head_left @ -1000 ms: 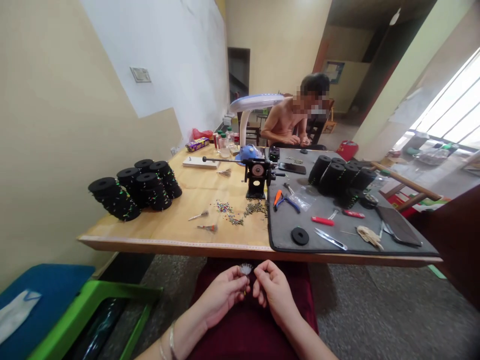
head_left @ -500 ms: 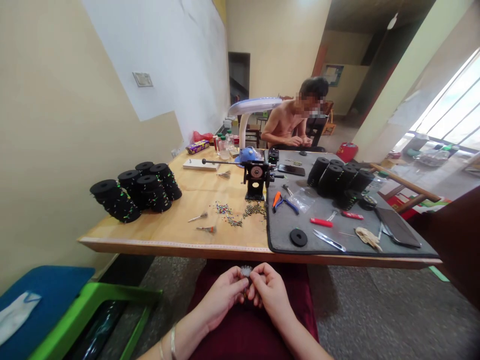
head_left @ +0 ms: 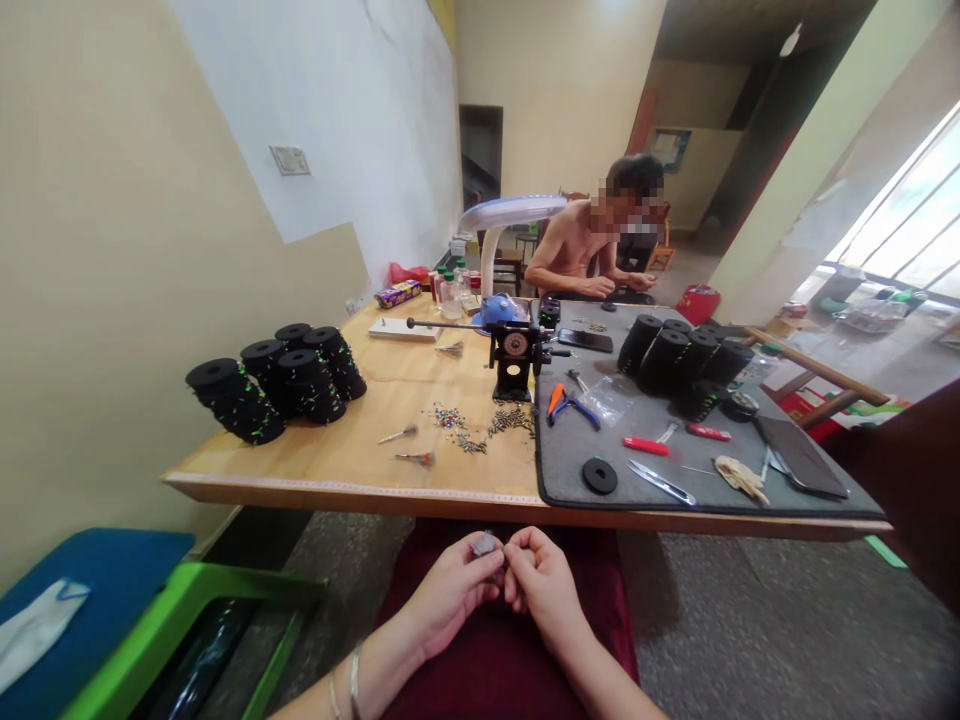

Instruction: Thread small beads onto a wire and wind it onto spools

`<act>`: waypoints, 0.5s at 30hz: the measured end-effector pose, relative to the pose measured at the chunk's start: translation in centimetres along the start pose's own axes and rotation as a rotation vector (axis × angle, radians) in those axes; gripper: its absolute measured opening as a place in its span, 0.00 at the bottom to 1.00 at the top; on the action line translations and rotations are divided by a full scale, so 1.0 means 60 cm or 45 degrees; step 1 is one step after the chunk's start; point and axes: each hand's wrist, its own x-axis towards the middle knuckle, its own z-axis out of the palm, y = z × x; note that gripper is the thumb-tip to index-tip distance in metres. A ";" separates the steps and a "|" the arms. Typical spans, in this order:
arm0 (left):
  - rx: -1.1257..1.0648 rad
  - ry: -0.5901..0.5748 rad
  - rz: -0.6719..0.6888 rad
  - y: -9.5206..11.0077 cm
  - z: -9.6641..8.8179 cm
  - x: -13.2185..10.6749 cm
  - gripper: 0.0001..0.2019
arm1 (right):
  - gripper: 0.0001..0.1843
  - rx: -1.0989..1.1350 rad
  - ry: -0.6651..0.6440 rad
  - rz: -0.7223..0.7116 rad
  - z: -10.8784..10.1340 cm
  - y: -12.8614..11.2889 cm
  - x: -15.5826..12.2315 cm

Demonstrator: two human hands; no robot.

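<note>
My left hand and my right hand meet over my lap, just below the table's front edge. Both are pinched on a small grey tuft of fibres held between the fingertips. The left thumb and forefinger grip the tuft from the left. My right hand's fingers are curled against it from the right. What lies under the fingers is hidden.
On the wooden table: stacks of black spools, a black hand-crank winder, scattered small beads and pins, and a grey mat with pliers, scissors, a black disc and more spools. A person sits at the far end. A blue and green stool stands at the left.
My right hand has closed in against my left. The pale tuft, fanned out a second ago, now looks pressed smaller and darker between the fingertips.
</note>
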 end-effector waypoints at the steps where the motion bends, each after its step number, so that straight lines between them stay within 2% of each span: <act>1: 0.008 0.004 -0.002 -0.001 -0.001 0.001 0.11 | 0.23 0.002 -0.008 0.012 0.000 0.001 0.000; 9: -0.066 0.192 -0.053 -0.007 -0.011 0.010 0.13 | 0.24 0.008 -0.056 0.101 -0.006 0.005 -0.003; 15: -0.123 0.251 -0.086 -0.006 -0.015 0.012 0.12 | 0.23 0.005 -0.094 0.121 -0.005 0.004 -0.006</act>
